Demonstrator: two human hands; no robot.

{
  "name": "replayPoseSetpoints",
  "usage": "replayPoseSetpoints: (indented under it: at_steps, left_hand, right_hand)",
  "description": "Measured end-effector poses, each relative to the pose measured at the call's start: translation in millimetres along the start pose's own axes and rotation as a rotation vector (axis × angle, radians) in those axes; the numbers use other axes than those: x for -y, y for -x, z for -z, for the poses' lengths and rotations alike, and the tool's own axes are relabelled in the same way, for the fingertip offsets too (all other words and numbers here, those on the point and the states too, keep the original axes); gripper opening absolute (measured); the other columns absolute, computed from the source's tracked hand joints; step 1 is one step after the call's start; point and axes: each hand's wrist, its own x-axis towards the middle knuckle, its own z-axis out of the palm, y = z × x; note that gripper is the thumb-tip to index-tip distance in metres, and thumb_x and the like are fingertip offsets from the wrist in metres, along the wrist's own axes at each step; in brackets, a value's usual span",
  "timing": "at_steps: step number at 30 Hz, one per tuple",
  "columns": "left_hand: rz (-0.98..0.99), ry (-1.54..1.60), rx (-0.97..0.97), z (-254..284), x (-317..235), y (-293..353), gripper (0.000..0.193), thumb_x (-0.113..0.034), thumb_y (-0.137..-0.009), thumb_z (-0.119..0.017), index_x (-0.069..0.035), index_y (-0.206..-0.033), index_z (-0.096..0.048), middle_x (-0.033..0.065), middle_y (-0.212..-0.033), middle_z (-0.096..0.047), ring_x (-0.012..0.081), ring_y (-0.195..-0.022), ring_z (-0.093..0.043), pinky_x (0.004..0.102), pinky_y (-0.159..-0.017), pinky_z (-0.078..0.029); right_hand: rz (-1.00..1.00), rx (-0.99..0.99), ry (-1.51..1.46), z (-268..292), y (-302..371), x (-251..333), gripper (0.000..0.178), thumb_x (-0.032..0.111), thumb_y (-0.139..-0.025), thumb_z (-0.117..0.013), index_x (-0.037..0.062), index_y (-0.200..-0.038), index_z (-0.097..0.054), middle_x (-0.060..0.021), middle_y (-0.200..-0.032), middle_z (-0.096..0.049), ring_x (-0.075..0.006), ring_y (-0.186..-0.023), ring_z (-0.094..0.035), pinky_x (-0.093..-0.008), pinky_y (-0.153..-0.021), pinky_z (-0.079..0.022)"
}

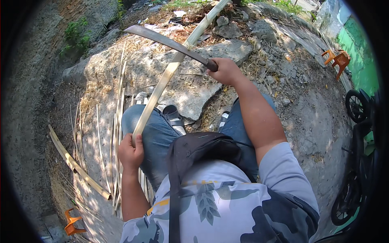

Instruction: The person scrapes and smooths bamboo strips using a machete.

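My left hand [131, 152] is wrapped round the near end of a long pale bamboo strip [165, 77], beside my left knee. The strip slants up and away to the far edge of the view. My right hand [225, 72] grips the dark handle of a machete [162, 39]. Its long curved blade points to the left and crosses over the strip well ahead of my left hand. Whether the edge touches the strip or only passes above it, I cannot tell.
Several thin bamboo strips [117, 133] lie on the ground at my left, near a thicker split bamboo piece [77, 168]. Broken concrete slabs [194, 99] and rubble lie ahead. An orange chair [338, 61] and a motorcycle [351, 162] stand at the right.
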Motion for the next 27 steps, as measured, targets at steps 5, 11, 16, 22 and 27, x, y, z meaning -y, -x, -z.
replayPoseSetpoints:
  at_steps: [5, 11, 16, 22, 27]
  left_hand:
    - [0.041, 0.007, 0.061, 2.6, -0.6, -3.3, 0.04, -0.039, -0.1, -0.067, -0.002, -0.085, -0.066, 0.0162, -0.064, -0.06, 0.0325, -0.057, -0.059, 0.0424, -0.056, -0.045]
    - [0.094, 0.043, 0.043, 1.4, 5.3, -0.2, 0.04, -0.038, -0.101, -0.067, -0.001, -0.086, -0.066, 0.014, -0.063, -0.06, 0.0275, -0.056, -0.057, 0.0401, -0.056, -0.043]
    - [0.022, -0.006, 0.029, -1.9, 8.2, -1.0, 0.04, -0.036, -0.1, -0.067, 0.0, -0.084, -0.065, 0.0145, -0.063, -0.058, 0.0296, -0.057, -0.056, 0.0406, -0.056, -0.042]
    - [-0.039, 0.126, -0.004, -5.0, 6.9, -5.4, 0.04, -0.035, -0.1, -0.069, -0.001, -0.081, -0.063, 0.0132, -0.061, -0.055, 0.0274, -0.054, -0.053, 0.0401, -0.054, -0.041]
    - [0.014, 0.121, -0.006, -3.7, 10.7, -1.0, 0.04, -0.036, -0.1, -0.069, -0.001, -0.081, -0.064, 0.0123, -0.058, -0.054, 0.0246, -0.052, -0.052, 0.0399, -0.052, -0.04]
  right_hand:
    - [0.036, -0.052, 0.163, -10.0, 12.0, -0.7, 0.025, 0.033, -0.086, -0.075, 0.011, -0.095, -0.069, -0.0167, -0.081, -0.07, -0.0398, -0.082, -0.069, -0.0499, -0.073, -0.054]
    - [0.21, 0.207, 0.331, -10.7, 16.2, 45.1, 0.018, 0.025, -0.076, -0.074, 0.0146, -0.092, -0.071, -0.0117, -0.088, -0.073, -0.0349, -0.09, -0.072, -0.0497, -0.08, -0.057]
    - [0.328, 0.288, 0.453, -0.6, 12.7, 42.7, 0.019, 0.024, -0.073, -0.076, 0.0169, -0.091, -0.072, -0.0101, -0.086, -0.073, -0.0329, -0.088, -0.073, -0.0484, -0.078, -0.057]
    - [0.026, -0.065, 0.119, 20.9, 4.0, -4.4, 0.018, 0.025, -0.078, -0.075, 0.0154, -0.092, -0.071, -0.0103, -0.088, -0.074, -0.0366, -0.091, -0.071, -0.0507, -0.08, -0.056]
    - [0.112, 0.053, 0.242, -0.1, 18.5, 31.6, 0.019, 0.024, -0.08, -0.072, 0.013, -0.095, -0.069, -0.0123, -0.085, -0.072, -0.0367, -0.088, -0.071, -0.0499, -0.081, -0.056]
